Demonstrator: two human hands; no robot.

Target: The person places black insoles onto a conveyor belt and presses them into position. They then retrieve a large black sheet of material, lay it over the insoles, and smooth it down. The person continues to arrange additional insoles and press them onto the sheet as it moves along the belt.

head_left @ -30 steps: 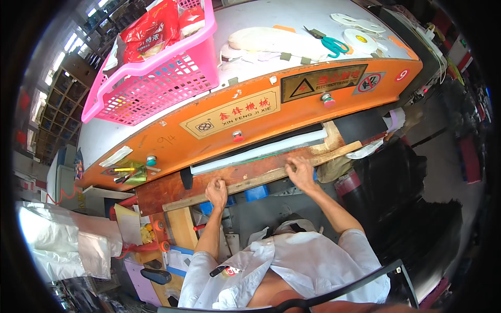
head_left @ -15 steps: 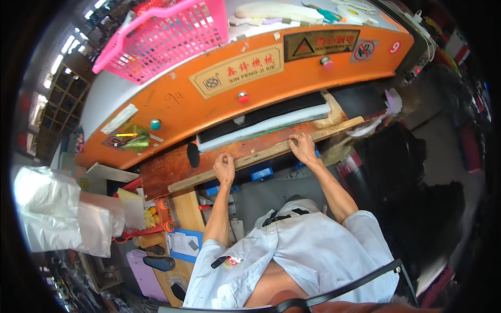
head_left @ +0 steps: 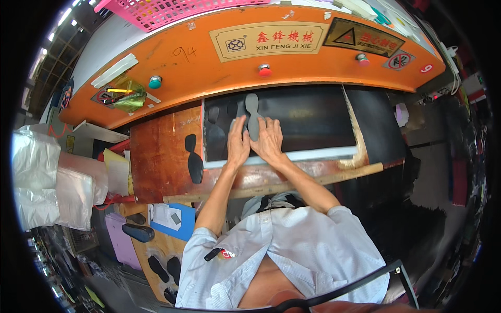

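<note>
My left hand (head_left: 238,148) and right hand (head_left: 269,142) are laid with fingers stretched, gripping nothing visible, on both sides of the grey sole (head_left: 252,105). It lies upon the black sheet (head_left: 313,122), seemingly guided so it stays straight.

Left hand (head_left: 239,145) and right hand (head_left: 268,140) low over black sheet (head_left: 313,117), fingers extended, flanking lower part of grey sole-shaped piece (head_left: 252,107). Black sole-shaped piece (head_left: 195,166) lies left, on red-brown board (head_left: 156,151). Orange machine front (head_left: 182,65) beyond; pink basket (head_left: 167,15) on top.
</note>
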